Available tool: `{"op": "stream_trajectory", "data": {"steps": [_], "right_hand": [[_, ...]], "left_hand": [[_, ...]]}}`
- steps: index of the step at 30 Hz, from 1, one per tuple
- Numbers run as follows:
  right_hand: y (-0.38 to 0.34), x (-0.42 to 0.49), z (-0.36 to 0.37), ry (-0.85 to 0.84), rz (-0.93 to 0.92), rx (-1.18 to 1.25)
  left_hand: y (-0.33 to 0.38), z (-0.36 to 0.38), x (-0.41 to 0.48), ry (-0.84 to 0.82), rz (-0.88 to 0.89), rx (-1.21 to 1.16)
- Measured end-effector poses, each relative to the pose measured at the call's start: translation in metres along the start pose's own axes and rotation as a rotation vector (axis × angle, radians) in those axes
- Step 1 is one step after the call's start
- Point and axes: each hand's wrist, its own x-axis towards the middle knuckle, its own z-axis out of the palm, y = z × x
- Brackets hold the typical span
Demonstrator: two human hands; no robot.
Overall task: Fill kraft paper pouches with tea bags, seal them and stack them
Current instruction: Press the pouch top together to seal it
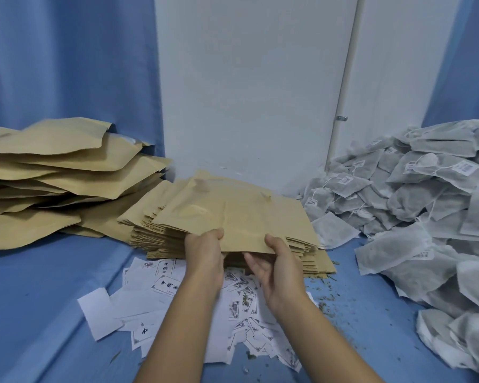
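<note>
A flat kraft pouch point(249, 225) is lifted off the top of a stack of empty kraft pouches point(161, 236) in the middle of the table. My left hand point(203, 251) pinches its near edge on the left. My right hand point(277, 262) holds the near edge on the right, thumb on top and fingers underneath. A heap of grey tea bags point(415, 205) with strings and tags fills the right side. Filled, bulging kraft pouches point(61, 172) lie piled at the left.
White printed paper labels point(161, 294) are scattered on the blue tablecloth point(39, 299) under my forearms. Loose tea crumbs point(329, 297) lie right of them. A white wall panel point(249, 87) and blue curtain stand behind the table.
</note>
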Motion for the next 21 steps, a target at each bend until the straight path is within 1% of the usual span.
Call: {"op": "stream_trajectory", "data": {"steps": [2, 4, 7, 10, 14, 17, 19, 20, 21], "right_hand": [[0.004, -0.002, 0.002, -0.026, -0.019, 0.014], [0.008, -0.003, 0.014, -0.064, 0.007, 0.000], [0.013, 0.001, 0.051, -0.166, 0.046, -0.024], [0.021, 0.013, 0.105, -0.269, 0.071, -0.049], [0.035, 0.038, 0.192, -0.395, 0.070, -0.123], [0.048, 0.058, 0.254, -0.433, 0.086, -0.165], [0.059, 0.073, 0.284, -0.450, 0.081, -0.212], [0.065, 0.081, 0.295, -0.437, 0.053, -0.293], [0.073, 0.090, 0.302, -0.412, 0.025, -0.423]], "left_hand": [[0.010, -0.006, 0.002, -0.019, 0.034, -0.007], [0.024, -0.013, 0.007, -0.016, 0.065, -0.034], [0.052, -0.024, 0.019, -0.007, 0.124, -0.150], [0.094, -0.036, 0.041, -0.040, 0.194, -0.293], [0.162, -0.047, 0.076, -0.189, 0.204, -0.463], [0.208, -0.052, 0.110, -0.173, 0.243, -0.541], [0.229, -0.063, 0.139, -0.142, 0.246, -0.494], [0.236, -0.070, 0.151, -0.120, 0.231, -0.385], [0.240, -0.079, 0.162, -0.086, 0.204, -0.217]]}}
